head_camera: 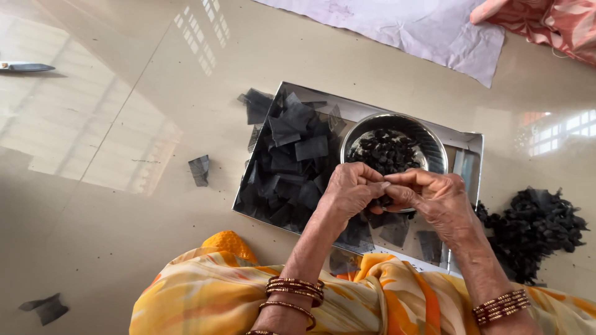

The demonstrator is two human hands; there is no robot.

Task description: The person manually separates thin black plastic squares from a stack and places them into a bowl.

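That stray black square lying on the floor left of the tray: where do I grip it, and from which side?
Pinch the loose black square at its upper right corner, coming from above on the tray side. It looks thin and slightly curled, lying apart from everything, so a lifted edge probably gives the fingertips purchase; the rest sits flat on the glossy floor.

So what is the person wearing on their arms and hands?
Both arms are bare, with no sleeves or gloves. The left wrist wears a stack of thin bangles, dark red-brown with gold edging, and the right wrist wears a matching stack. No rings show on the fingers. Below the arms lies orange and yellow patterned cloth.
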